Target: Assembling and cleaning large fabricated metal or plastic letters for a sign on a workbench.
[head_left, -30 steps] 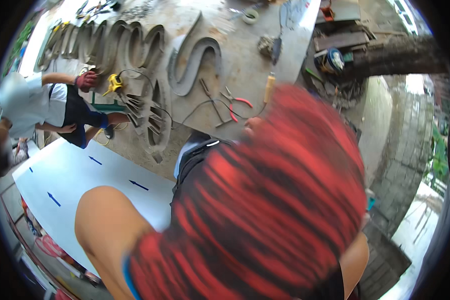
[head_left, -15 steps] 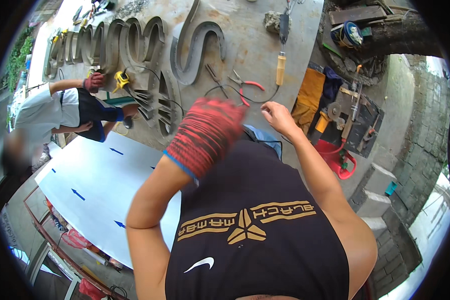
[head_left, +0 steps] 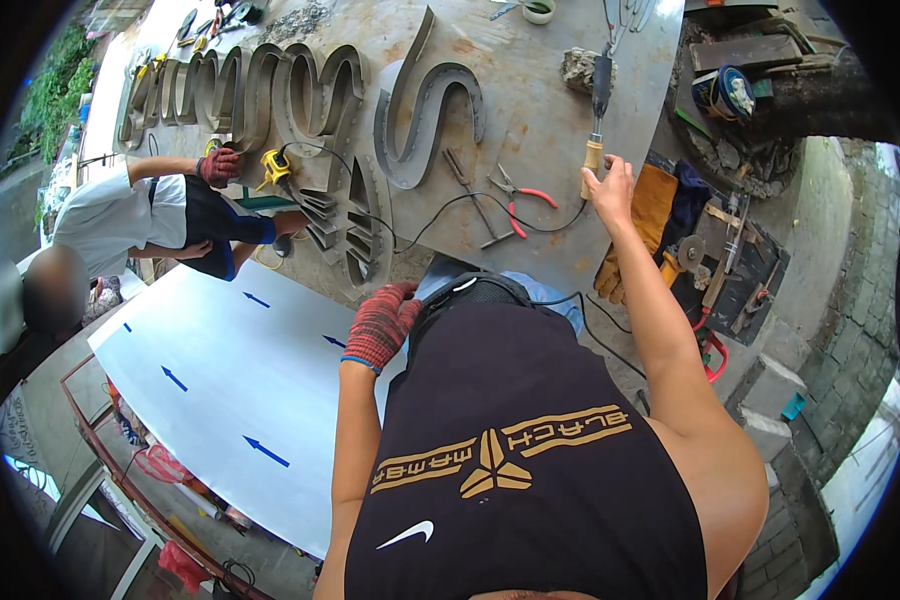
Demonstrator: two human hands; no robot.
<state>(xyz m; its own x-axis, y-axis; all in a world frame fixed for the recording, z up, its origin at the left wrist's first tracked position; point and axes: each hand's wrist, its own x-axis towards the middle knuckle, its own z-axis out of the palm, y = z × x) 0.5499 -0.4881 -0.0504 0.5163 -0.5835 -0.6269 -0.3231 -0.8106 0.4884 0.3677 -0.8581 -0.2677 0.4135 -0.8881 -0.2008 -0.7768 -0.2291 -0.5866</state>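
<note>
My bare right hand [head_left: 613,193] has its thumb and fingers around the wooden handle of a soldering iron [head_left: 592,158]. The iron lies on the metal-topped table, its dark metal end against a rough grey lump [head_left: 582,70]. A black cord runs from the handle across the tabletop. My left hand [head_left: 380,328], in a red and black knit glove, rests beside my waist with fingers outstretched and nothing visible in it. Red-handled pliers [head_left: 516,205] and a small hammer [head_left: 477,203] lie at the table's near edge.
Bent metal strip letters [head_left: 400,150] stand across the table [head_left: 530,120]. A yellow tool [head_left: 275,168] sits by them. To the left, another person [head_left: 160,205] works beside a white sheet with blue arrows [head_left: 205,370]. Leather gloves [head_left: 650,215] and an angle grinder [head_left: 678,258] lie right.
My right hand has reached forward and right onto the iron's wooden handle. My gloved left hand has dropped from in front of my chest to beside my waist. The view has shifted slightly.
</note>
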